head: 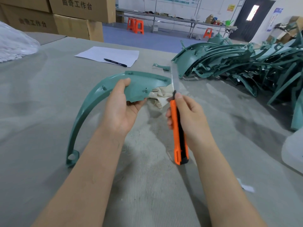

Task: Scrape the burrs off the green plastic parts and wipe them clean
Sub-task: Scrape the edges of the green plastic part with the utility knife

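My left hand grips the wide end of a curved green plastic part, thumb on top and fingers underneath. The part arcs down to the left, and its small ring end rests on the grey table cover. My right hand holds an orange utility knife with its long blade extended upward, the tip just right of the part's far edge. A beige cloth lies crumpled on the table between the part and the knife.
A big heap of green plastic parts fills the table's right side, with one small green piece ahead. A white sheet with a black pen lies farther back. Cardboard boxes stand at back left, a plastic bag at far left.
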Demonstrator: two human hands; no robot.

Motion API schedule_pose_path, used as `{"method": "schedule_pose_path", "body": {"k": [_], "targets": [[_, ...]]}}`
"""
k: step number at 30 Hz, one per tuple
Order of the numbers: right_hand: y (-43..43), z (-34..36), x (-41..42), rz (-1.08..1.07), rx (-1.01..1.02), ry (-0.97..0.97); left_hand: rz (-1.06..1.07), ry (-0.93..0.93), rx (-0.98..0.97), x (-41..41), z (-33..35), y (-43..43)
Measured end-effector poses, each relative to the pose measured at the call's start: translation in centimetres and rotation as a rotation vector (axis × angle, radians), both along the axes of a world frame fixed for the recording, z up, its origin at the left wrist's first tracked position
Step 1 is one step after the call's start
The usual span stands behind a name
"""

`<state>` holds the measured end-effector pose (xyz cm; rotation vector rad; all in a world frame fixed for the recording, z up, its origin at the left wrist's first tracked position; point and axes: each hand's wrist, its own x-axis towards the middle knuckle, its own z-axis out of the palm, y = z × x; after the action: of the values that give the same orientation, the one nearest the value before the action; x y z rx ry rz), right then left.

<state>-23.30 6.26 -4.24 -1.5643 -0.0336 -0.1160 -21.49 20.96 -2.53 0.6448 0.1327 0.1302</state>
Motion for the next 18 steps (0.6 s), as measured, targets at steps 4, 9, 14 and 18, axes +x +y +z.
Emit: {"method": "schedule_pose_path", "body": {"k": [4, 9, 14, 18], "targets": [[-2.5, -1.0, 1.4, -0.200, -0.328, 0.109, 0.015, 0.025, 0.023, 0.1, -0.1, 0.0], [-4.5, -2.7, 2.7, -0.263, -0.974, 0.293, 0.011, 0.012, 0.070, 0.1, -0.3, -0.2], [-3.5, -2.2, 2.2, -0.402, -0.966, 0.075, -0.017, -0.013, 0.142, 0.2, -0.6, -0.5], [-0.4, -0.6, 0.8, 0.008, -0.083, 0.079, -0.013, -0.018, 0.306, 0.3, -1.2, -1.2]]}}
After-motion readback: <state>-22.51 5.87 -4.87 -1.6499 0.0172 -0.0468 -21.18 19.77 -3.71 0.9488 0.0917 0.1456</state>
